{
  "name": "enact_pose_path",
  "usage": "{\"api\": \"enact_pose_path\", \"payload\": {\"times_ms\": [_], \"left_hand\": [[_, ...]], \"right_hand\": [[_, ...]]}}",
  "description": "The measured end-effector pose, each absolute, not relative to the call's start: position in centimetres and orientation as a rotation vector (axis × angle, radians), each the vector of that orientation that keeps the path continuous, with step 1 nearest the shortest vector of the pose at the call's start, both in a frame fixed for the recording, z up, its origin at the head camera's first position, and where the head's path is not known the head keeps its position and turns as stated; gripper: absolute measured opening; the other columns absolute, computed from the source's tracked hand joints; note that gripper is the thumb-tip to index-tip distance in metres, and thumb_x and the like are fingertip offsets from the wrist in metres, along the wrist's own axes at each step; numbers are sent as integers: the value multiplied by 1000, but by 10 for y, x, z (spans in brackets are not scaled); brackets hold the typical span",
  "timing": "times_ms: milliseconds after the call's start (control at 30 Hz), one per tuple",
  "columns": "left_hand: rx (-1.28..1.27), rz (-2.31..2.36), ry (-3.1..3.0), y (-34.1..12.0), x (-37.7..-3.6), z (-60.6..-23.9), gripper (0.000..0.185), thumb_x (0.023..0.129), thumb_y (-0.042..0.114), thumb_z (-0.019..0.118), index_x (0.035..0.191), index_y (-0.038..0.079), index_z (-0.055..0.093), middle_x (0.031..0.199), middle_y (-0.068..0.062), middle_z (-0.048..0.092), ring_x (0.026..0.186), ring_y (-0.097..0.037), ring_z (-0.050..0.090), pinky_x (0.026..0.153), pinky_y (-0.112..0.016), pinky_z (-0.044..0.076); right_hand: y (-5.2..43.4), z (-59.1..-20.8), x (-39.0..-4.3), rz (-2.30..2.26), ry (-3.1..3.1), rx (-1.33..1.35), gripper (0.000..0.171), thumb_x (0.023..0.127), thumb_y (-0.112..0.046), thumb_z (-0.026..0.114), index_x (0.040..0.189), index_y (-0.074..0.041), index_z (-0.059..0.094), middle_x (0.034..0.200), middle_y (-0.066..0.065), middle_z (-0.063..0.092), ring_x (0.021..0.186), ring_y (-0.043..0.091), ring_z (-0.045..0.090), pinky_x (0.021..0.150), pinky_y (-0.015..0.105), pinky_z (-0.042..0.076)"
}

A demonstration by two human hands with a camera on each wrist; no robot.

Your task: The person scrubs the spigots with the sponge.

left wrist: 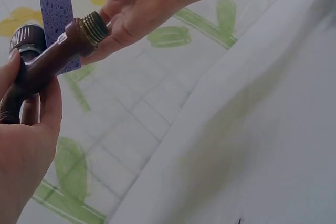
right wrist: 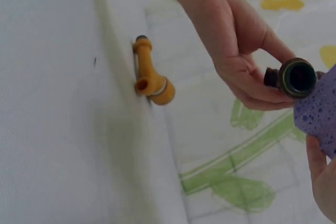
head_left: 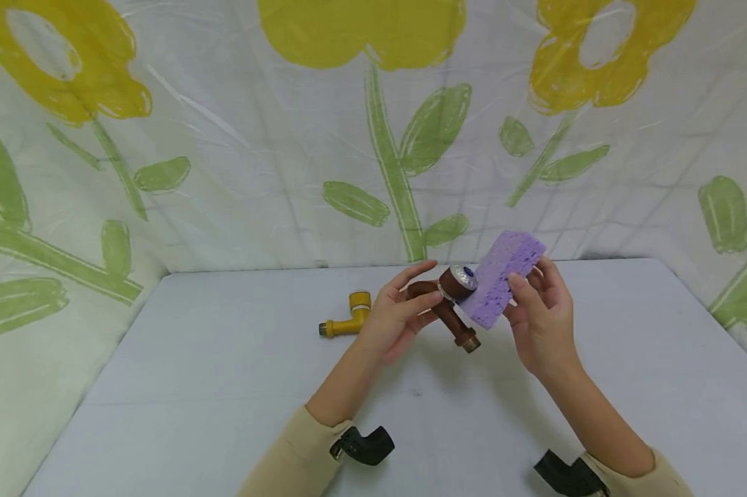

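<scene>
Held up over the table, a brown faucet (head_left: 449, 314) with a silver-topped round knob and a threaded end is gripped by my left hand (head_left: 393, 317) at its spout side. My right hand (head_left: 544, 317) pinches a purple sponge (head_left: 504, 276) between thumb and fingers, and the sponge's face lies against the faucet's knob in the head view. From the left wrist, the sponge (left wrist: 56, 14) shows behind the faucet (left wrist: 52, 61). In the right wrist view the faucet's threaded opening (right wrist: 298, 77) faces the camera, close to the sponge (right wrist: 319, 111).
A yellow faucet (head_left: 348, 322) lies on the white table (head_left: 224, 386), left of my left hand. Behind the table hangs a white sheet (head_left: 243, 172) with painted yellow flowers. Black wrist cameras (head_left: 366, 446) sit at both sleeve cuffs.
</scene>
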State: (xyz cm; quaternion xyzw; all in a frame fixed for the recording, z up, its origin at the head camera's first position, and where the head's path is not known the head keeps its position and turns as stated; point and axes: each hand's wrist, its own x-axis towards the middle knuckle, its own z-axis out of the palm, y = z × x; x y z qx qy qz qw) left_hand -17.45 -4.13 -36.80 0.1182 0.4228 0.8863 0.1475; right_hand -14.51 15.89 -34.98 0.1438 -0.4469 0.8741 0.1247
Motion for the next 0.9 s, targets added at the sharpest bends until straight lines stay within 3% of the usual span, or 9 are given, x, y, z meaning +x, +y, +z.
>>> {"api": "enact_pose_path", "payload": {"times_ms": [100,233,333,533,667,800,900], "left_hand": [[256,2591,1142,-38,-174,-368,44,102,-17,46,135,8,62,95,3,65,86,-10,68,85,-23,59],[217,2600,1111,-38,-175,-370,29,105,-11,44,109,10,64,95,2,65,83,-9,68,84,-21,58],[230,2590,1109,-39,-176,-370,30,105,-11,43,98,12,60,93,1,69,82,-8,70,84,-22,59],[213,2620,1123,-39,-176,-370,33,105,-13,44,115,12,63,96,2,68,86,-9,71,80,-22,59],[174,2657,1112,-39,-176,-370,34,103,-12,54,129,9,58,97,-1,67,82,-11,70,75,-20,58],[155,2672,1139,-39,-176,-369,35,101,-14,56,129,8,59,96,-2,68,78,-10,69,73,-20,58],[175,2662,1176,-40,-176,-367,41,101,-18,48,127,10,63,97,-1,69,78,-9,69,72,-20,58]], "right_hand": [[159,-350,-145,2591,-1254,475,36,104,4,53,139,-6,55,121,6,66,103,14,69,86,29,63],[160,-352,-145,2656,-1208,521,38,105,3,52,142,-5,53,125,7,65,107,16,69,91,30,63],[161,-354,-146,2675,-1224,511,37,106,-2,53,142,-6,53,125,6,64,108,16,70,92,31,62],[164,-356,-147,2688,-1283,492,38,106,-10,53,144,-8,53,127,5,66,109,16,71,92,33,63],[165,-357,-147,2699,-1315,513,39,106,-11,53,146,-10,55,127,3,68,109,16,71,90,33,63],[165,-358,-148,2713,-1339,498,39,106,-13,54,145,-11,57,126,2,70,110,15,70,90,32,63],[165,-359,-148,2711,-1372,475,38,107,-15,53,144,-12,57,126,2,70,110,14,69,89,31,63]]}}
